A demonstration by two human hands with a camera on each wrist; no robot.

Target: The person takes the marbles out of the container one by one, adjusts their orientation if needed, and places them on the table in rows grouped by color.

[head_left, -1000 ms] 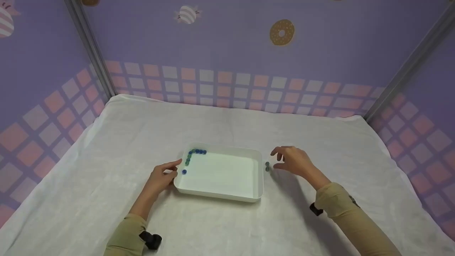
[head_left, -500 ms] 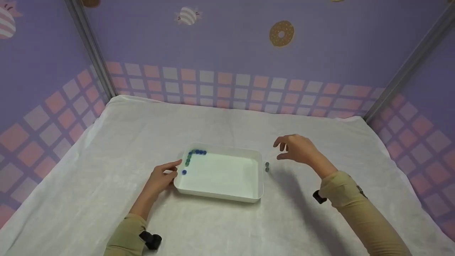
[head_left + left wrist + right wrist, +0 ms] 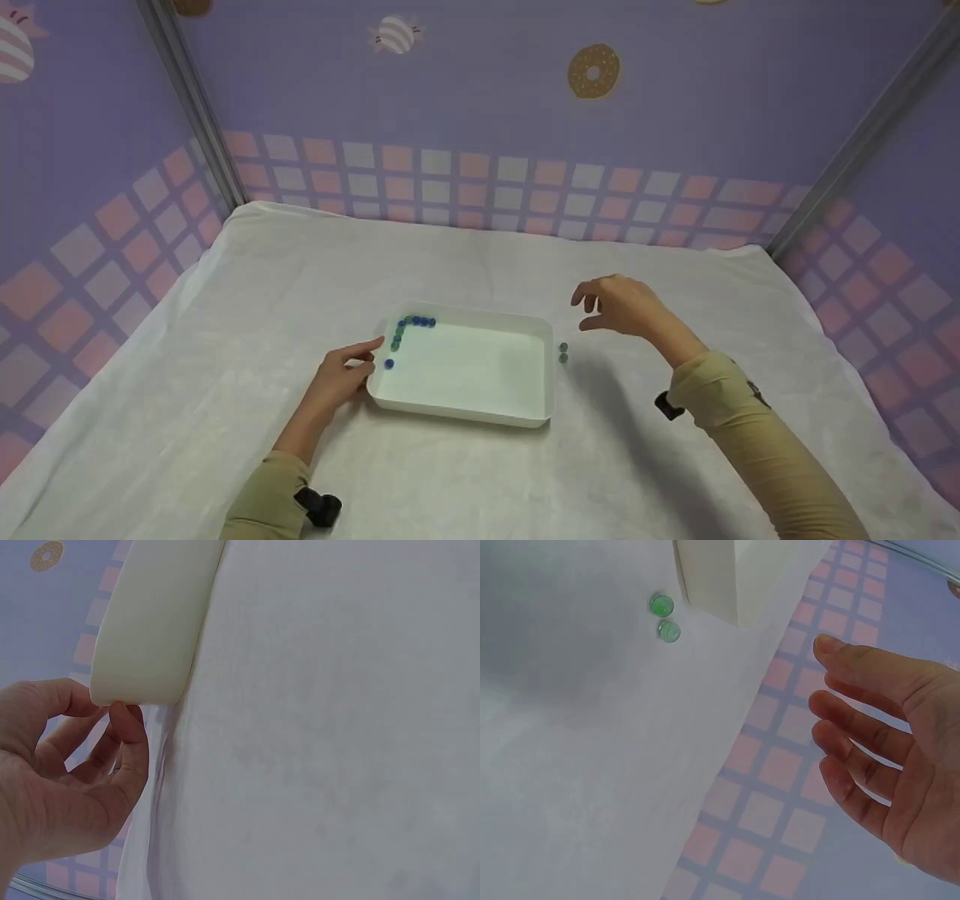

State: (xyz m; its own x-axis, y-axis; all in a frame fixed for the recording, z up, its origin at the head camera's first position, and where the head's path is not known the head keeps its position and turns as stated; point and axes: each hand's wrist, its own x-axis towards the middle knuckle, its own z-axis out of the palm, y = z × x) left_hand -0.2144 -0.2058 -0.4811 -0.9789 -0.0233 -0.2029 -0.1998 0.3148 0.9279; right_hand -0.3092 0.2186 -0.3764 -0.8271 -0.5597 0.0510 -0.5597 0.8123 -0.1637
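Note:
A shallow white rectangular tray [image 3: 457,375] sits on the cloth. Inside, several blue and green glass marbles [image 3: 398,334] line its far left corner, along the left and back walls. One blue marble [image 3: 389,364] lies by itself nearer the front on the left side. My left hand [image 3: 343,373] holds the tray's left end, index fingertip at the rim and thumb against the outer wall [image 3: 150,652]. Right of the tray, two greenish clear marbles [image 3: 665,618] lie close together on the cloth. Above and beyond them hovers my right hand [image 3: 619,306], fingers loosely bent and holding nothing [image 3: 885,742].
A white cloth [image 3: 480,480] covers the table. Purple panels with pink and white squares [image 3: 472,187] rise at the back and both sides, joined by grey posts [image 3: 199,112]. Black wrist cameras [image 3: 322,507] sit at both sleeves.
My right hand has risen away from the two marbles, toward the back, and then shifted slightly left. The left hand, tray and marbles stay where they were.

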